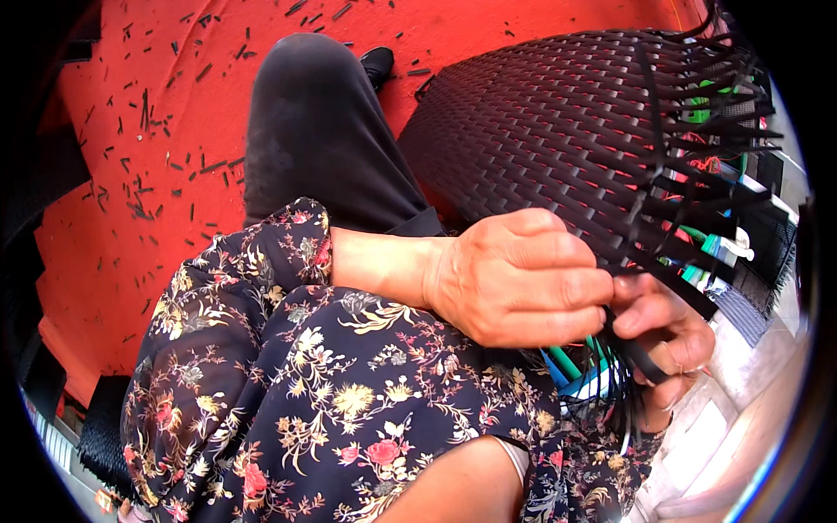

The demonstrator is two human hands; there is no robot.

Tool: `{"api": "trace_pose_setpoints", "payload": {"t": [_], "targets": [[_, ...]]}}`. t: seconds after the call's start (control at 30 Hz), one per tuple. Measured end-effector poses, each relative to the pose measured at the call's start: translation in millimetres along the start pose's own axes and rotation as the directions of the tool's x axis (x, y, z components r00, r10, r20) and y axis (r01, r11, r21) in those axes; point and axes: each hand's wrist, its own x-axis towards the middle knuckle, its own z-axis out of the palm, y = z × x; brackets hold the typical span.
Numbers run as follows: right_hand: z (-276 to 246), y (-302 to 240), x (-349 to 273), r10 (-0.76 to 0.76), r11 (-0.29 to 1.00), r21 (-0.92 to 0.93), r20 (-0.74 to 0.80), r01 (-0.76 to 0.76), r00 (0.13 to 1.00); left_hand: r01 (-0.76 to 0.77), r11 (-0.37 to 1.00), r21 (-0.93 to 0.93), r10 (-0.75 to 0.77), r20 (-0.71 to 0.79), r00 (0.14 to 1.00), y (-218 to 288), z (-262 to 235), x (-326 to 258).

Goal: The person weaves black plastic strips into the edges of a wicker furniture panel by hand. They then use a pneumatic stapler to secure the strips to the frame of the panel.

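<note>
A large panel woven from dark brown flat strips stands in front of me on the right, with many loose strip ends sticking out along its right edge. My left hand is closed at the panel's near edge, its fingers curled in a pinch against my other hand. My right hand is bent around a dark flat strip, which passes between its fingers. Fingertips of both hands meet there, and what lies right between them is mostly hidden. A bunch of thin dark strips hangs below the hands.
Short dark strip scraps litter the red floor at the left. My bent knee in dark trousers is beside the panel. Green and blue items show beneath the hands, and more coloured things lie behind the loose ends.
</note>
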Motion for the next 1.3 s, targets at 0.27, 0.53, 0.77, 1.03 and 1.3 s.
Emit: {"api": "trace_pose_setpoints", "payload": {"t": [0.27,0.53,0.77,1.03,1.3], "targets": [[31.1,-17.0,8.5,0.043,0.989,0.142,0.016,-0.045,0.999,0.021,1.000,0.012,-0.021,0.005,1.000,19.7,9.1,13.0],[30.2,-30.8,26.7,0.079,0.986,-0.164,0.252,-0.038,0.964,0.071,0.991,0.117,-0.086,0.128,0.988,20.4,12.6,21.9],[51.8,-66.4,46.3,0.342,0.869,-0.425,0.148,-0.253,0.928,-0.004,0.999,0.045,-0.002,0.140,0.990,12.5,4.7,23.8],[71.6,-81.2,38.4,0.418,0.767,-0.544,0.022,-0.339,0.908,-0.057,0.998,0.018,0.053,0.181,0.982,10.4,4.3,13.2],[57.4,-79.9,12.2,0.355,0.839,-0.430,-0.029,-0.333,0.934,-0.211,0.976,0.057,0.200,0.150,0.968,2.2,17.8,4.5]]}}
